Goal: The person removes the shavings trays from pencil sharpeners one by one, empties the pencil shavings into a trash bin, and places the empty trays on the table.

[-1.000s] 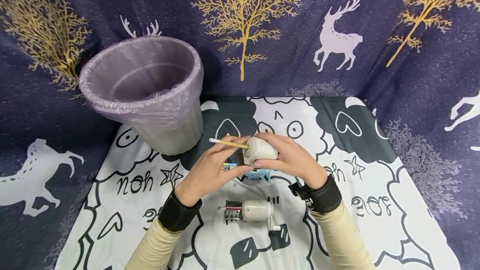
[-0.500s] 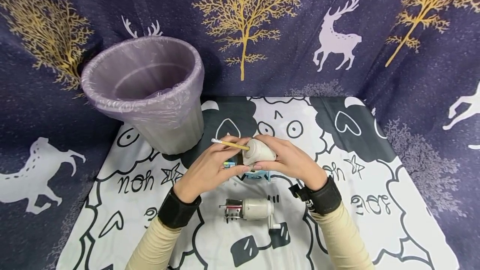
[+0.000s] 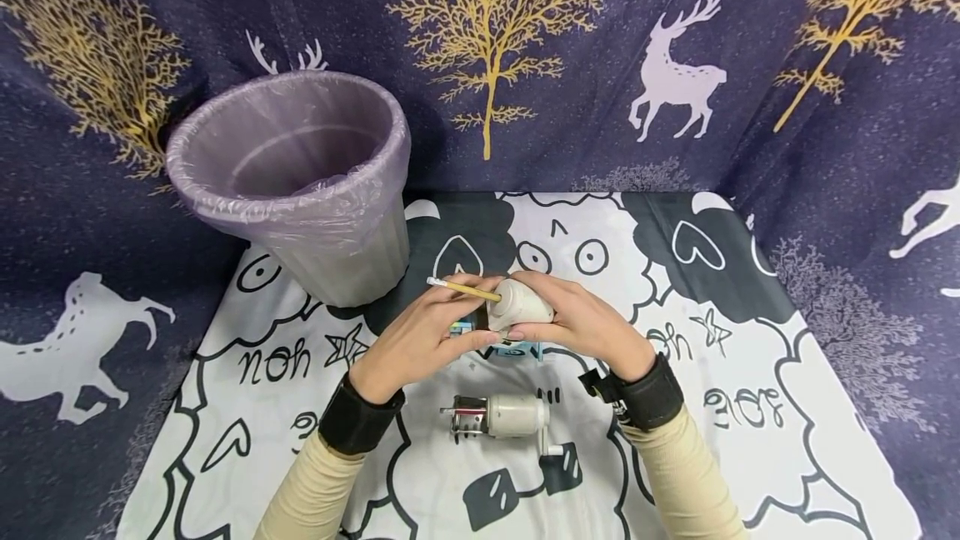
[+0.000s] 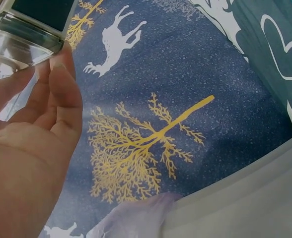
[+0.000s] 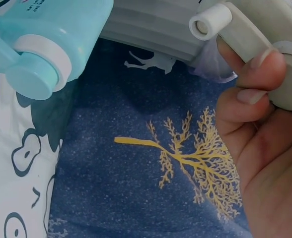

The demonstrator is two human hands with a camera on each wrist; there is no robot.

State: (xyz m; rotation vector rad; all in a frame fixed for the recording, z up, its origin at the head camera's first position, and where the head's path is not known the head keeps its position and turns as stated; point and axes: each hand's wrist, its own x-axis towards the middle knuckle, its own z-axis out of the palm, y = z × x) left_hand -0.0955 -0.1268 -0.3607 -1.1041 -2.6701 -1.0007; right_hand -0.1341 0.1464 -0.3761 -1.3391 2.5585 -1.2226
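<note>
Between my two hands sits a cream pencil sharpener (image 3: 527, 303), raised above the cloth. A yellow pencil (image 3: 467, 287) with a white eraser end sticks out of it toward the left. My left hand (image 3: 420, 336) holds the sharpener's left side; in the left wrist view its fingertips grip a dark box with a clear edge (image 4: 29, 44). My right hand (image 3: 588, 319) grips the other side, with thumb and fingers by the crank (image 5: 248, 32) in the right wrist view. Partly hidden below the hands stands a light blue sharpener (image 3: 517, 350) with a crank.
Nearer the person, another cream sharpener (image 3: 510, 417) lies on the patterned cloth (image 3: 720, 457), with a metal frame and a red part at its left end and a crank at its right. A large bin (image 3: 337, 257) with a purple liner stands at the back left.
Both hands and the held sharpener stay nearly in place, shifting very slightly. The pencil still sticks out to the left.
</note>
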